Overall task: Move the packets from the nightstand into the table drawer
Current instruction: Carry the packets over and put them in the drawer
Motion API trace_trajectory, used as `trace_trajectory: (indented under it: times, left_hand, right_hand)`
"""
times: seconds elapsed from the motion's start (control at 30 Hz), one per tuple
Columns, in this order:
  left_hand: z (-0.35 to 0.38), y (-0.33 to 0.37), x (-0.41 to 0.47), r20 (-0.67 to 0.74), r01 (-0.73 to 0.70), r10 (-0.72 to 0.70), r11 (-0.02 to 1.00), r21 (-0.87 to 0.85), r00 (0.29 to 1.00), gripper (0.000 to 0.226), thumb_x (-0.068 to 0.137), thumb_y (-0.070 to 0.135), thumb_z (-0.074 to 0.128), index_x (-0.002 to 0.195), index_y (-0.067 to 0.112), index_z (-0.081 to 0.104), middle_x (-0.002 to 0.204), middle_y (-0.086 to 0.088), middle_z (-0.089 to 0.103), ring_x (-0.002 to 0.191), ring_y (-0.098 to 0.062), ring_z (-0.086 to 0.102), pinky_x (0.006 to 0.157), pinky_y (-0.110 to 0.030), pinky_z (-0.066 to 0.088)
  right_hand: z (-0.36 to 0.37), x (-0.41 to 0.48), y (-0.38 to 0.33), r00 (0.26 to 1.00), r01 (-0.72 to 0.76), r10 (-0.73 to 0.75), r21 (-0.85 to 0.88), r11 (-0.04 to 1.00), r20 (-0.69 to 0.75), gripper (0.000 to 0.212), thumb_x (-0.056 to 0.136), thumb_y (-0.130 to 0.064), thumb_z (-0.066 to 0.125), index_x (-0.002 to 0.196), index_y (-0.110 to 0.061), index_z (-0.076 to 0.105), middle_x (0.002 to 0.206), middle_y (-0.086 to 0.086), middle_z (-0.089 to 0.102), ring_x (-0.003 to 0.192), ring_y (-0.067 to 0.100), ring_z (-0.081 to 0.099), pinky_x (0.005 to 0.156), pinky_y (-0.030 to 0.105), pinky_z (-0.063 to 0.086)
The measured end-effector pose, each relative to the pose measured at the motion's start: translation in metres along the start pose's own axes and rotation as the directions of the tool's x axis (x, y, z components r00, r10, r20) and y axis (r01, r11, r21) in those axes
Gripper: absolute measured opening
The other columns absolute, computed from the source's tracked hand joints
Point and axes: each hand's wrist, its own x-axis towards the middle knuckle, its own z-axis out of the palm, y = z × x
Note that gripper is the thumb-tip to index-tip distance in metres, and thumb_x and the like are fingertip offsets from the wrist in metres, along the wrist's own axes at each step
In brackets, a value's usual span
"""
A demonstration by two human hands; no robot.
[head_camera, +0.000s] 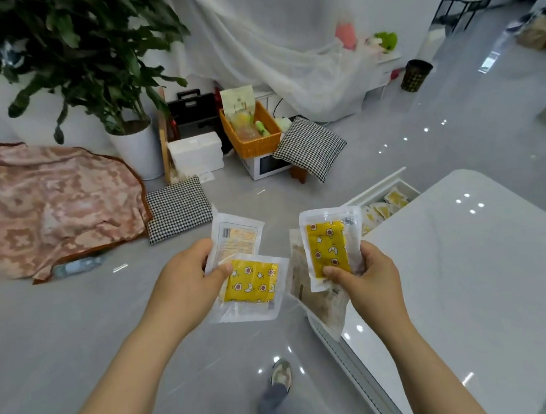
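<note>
My left hand (186, 279) grips two clear packets: one with a yellow star-and-moon insert (251, 285) facing up, and one turned label-side up (235, 239) behind it. My right hand (365, 278) holds an upright yellow packet (328, 245) with at least one more pale packet (318, 301) behind it. Both hands hover over the floor, left of the white table (482, 272). The table drawer (378, 195) stands open at the table's far corner, with several yellow packets (386, 206) inside. The nightstand is not in view.
A patterned pink blanket (46, 205) and two checked cushions (177, 208) (309, 146) lie on the grey floor. Beyond them stand a potted plant (136, 149), an orange basket (253, 133) on a microwave and a white foam box (195, 152). My shoe (280, 374) is below.
</note>
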Motion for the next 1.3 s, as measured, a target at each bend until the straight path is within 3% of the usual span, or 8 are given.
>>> trace_trajectory:
  times: [0.17, 0.33, 0.53, 0.63, 0.73, 0.93, 1.07, 1.3]
  left_hand:
    - [-0.001, 0.001, 0.074, 0.047, -0.025, 0.023, 0.998, 0.050, 0.999, 0.015, 0.089, 0.024, 0.061, 0.102, 0.031, 0.062, 0.096, 0.016, 0.067, 0.088, -0.008, 0.063, 0.073, -0.028, 0.049]
    - [0.000, 0.011, 0.152, 0.106, -0.056, 0.041, 0.988, 0.141, 0.994, 0.017, 0.088, 0.026, 0.062, 0.083, 0.040, 0.054, 0.089, 0.019, 0.064, 0.083, -0.007, 0.061, 0.072, -0.029, 0.050]
    - [0.008, 0.029, 0.238, 0.154, -0.094, 0.059, 0.968, 0.234, 0.986, 0.007, 0.089, 0.028, 0.061, 0.093, 0.030, 0.057, 0.089, 0.014, 0.062, 0.080, -0.008, 0.059, 0.060, -0.023, 0.042]
    - [0.011, 0.036, 0.275, 0.185, -0.125, 0.080, 0.961, 0.246, 0.979, 0.009, 0.088, 0.026, 0.063, 0.096, 0.028, 0.060, 0.090, 0.011, 0.060, 0.082, -0.013, 0.057, 0.058, -0.022, 0.036]
    - [0.014, 0.037, 0.315, 0.234, -0.148, 0.095, 0.963, 0.224, 0.968, 0.010, 0.088, 0.025, 0.062, 0.097, 0.030, 0.060, 0.088, 0.015, 0.061, 0.074, -0.004, 0.056, 0.056, -0.017, 0.036]
    - [0.013, 0.042, 0.409, 0.352, -0.194, 0.110, 0.957, 0.214, 0.929, 0.017, 0.089, 0.029, 0.060, 0.105, 0.024, 0.062, 0.100, 0.009, 0.067, 0.085, -0.012, 0.062, 0.077, -0.035, 0.054]
    - [0.003, 0.053, 0.478, 0.419, -0.292, 0.177, 0.929, 0.227, 0.890, 0.019, 0.091, 0.027, 0.059, 0.109, 0.023, 0.060, 0.098, 0.009, 0.064, 0.087, -0.014, 0.061, 0.074, -0.030, 0.050]
    - [0.008, 0.080, 0.575, 0.534, -0.413, 0.235, 0.878, 0.241, 0.812, 0.024, 0.091, 0.031, 0.058, 0.115, 0.027, 0.059, 0.109, 0.008, 0.066, 0.093, -0.015, 0.061, 0.075, -0.032, 0.050]
  right_hand:
    - [0.025, 0.058, 0.005, 0.999, -0.034, 0.034, -0.008, 0.999, 0.004, 0.037, 0.073, -0.015, 0.081, 0.095, -0.036, 0.059, 0.088, -0.023, 0.064, 0.082, -0.003, 0.063, 0.067, 0.011, 0.048]
    - [0.039, 0.121, 0.006, 0.997, -0.078, 0.078, 0.011, 0.997, -0.005, 0.036, 0.074, -0.011, 0.079, 0.089, -0.036, 0.058, 0.085, -0.025, 0.063, 0.075, -0.010, 0.062, 0.058, 0.005, 0.046]
    - [0.040, 0.200, 0.006, 0.991, -0.130, 0.127, -0.047, 0.990, -0.051, 0.030, 0.074, -0.015, 0.079, 0.090, -0.030, 0.059, 0.085, -0.018, 0.063, 0.080, 0.001, 0.060, 0.067, 0.018, 0.049]
    - [0.040, 0.229, 0.004, 0.985, -0.162, 0.156, -0.068, 0.984, -0.077, 0.029, 0.075, -0.014, 0.078, 0.092, -0.028, 0.058, 0.082, -0.022, 0.058, 0.076, -0.004, 0.056, 0.061, 0.010, 0.040]
    - [0.046, 0.257, 0.005, 0.976, -0.200, 0.192, -0.071, 0.977, -0.106, 0.031, 0.076, -0.015, 0.078, 0.095, -0.030, 0.058, 0.084, -0.024, 0.059, 0.077, -0.005, 0.057, 0.062, 0.009, 0.041]
    - [0.070, 0.321, 0.001, 0.938, -0.283, 0.263, -0.061, 0.957, -0.228, 0.029, 0.076, -0.017, 0.078, 0.097, -0.025, 0.060, 0.086, -0.016, 0.062, 0.080, 0.001, 0.059, 0.067, 0.020, 0.047]
    - [0.093, 0.365, -0.012, 0.915, -0.303, 0.278, -0.045, 0.952, -0.292, 0.028, 0.077, -0.016, 0.077, 0.096, -0.025, 0.059, 0.083, -0.021, 0.058, 0.078, -0.005, 0.055, 0.062, 0.012, 0.041]
    - [0.109, 0.416, -0.017, 0.814, -0.385, 0.366, 0.052, 0.921, -0.451, 0.032, 0.076, -0.016, 0.078, 0.099, -0.028, 0.059, 0.087, -0.018, 0.061, 0.078, -0.004, 0.057, 0.066, 0.015, 0.046]
